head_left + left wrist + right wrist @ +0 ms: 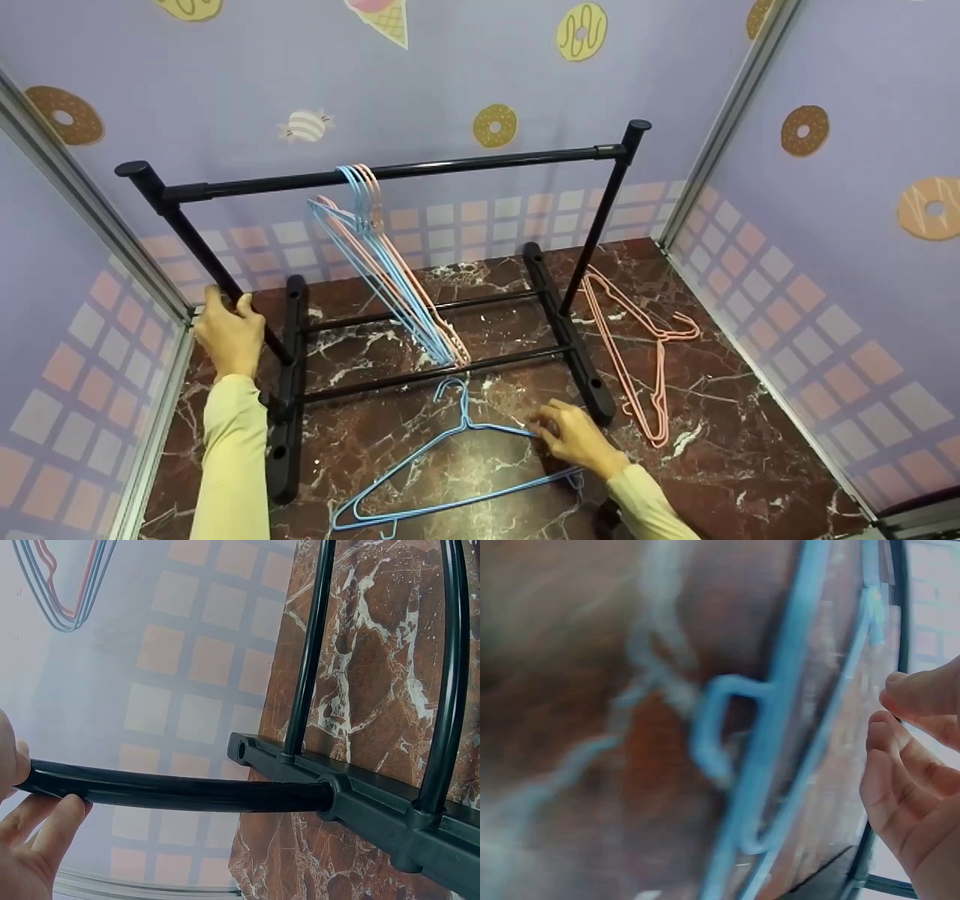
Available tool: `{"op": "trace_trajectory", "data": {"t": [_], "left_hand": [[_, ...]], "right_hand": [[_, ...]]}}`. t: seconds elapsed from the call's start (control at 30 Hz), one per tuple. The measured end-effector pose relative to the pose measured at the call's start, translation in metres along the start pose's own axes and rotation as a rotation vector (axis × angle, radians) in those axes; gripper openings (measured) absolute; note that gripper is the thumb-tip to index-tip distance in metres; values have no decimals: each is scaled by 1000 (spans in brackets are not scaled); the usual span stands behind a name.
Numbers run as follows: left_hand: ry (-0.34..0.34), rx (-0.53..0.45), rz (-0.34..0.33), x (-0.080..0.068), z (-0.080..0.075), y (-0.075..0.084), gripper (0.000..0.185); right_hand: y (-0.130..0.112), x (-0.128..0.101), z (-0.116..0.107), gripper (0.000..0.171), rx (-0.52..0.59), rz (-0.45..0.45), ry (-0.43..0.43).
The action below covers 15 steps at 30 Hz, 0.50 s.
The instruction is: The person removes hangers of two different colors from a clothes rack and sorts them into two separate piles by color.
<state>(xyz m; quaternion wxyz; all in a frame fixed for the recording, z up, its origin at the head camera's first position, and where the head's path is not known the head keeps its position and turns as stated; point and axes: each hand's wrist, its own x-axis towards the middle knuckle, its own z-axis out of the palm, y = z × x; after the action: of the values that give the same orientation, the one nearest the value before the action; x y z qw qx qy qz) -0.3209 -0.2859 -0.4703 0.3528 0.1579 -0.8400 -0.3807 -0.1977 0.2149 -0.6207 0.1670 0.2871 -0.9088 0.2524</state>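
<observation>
The left hand (229,335) is curled round the rack's left post (199,251), low down near the foot; the left wrist view shows the fingers (52,829) and thumb closing on that black tube (172,793), which runs from the hand to the left foot (360,806). Just past the hand, that foot (289,390) lies along the marble tabletop (742,450), with two cross rods (435,371) running away from it toward the right foot (570,337).

The right hand (574,436) rests low on the tabletop with its fingers bent, their tips at the shoulder of the blue hanger (450,465) lying flat just left of it. In the right wrist view the fingertips (911,694) sit close beside the blurred blue wire (780,727); whether they already pinch it I cannot tell. The hanger's hook points away from the hand toward the nearer cross rod.

Beyond the right hand, the right foot sits just ahead of the fingers. Farther right of it, pink hangers (637,352) lie on the tabletop, apart from the hand. Up and left of the hand, a bunch of blue and pink hangers (382,262) hangs from the top bar (390,174), their lower ends near the cross rods.
</observation>
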Motion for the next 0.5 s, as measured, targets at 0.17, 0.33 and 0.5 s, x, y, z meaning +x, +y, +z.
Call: {"op": "trace_trajectory", "data": {"t": [0.17,0.33,0.5], "left_hand": [[1,0,-9,0,-1,0,28],[-4,-11,-9,0,-1,0,28],[-14,-24,-12,0,0,0,28]], "right_hand": [[-7,27,-14,16,-7,-33,80],[-18,60,-33,13,23,-42,118],[-34,97,-57,11,65,-66,139]]}}
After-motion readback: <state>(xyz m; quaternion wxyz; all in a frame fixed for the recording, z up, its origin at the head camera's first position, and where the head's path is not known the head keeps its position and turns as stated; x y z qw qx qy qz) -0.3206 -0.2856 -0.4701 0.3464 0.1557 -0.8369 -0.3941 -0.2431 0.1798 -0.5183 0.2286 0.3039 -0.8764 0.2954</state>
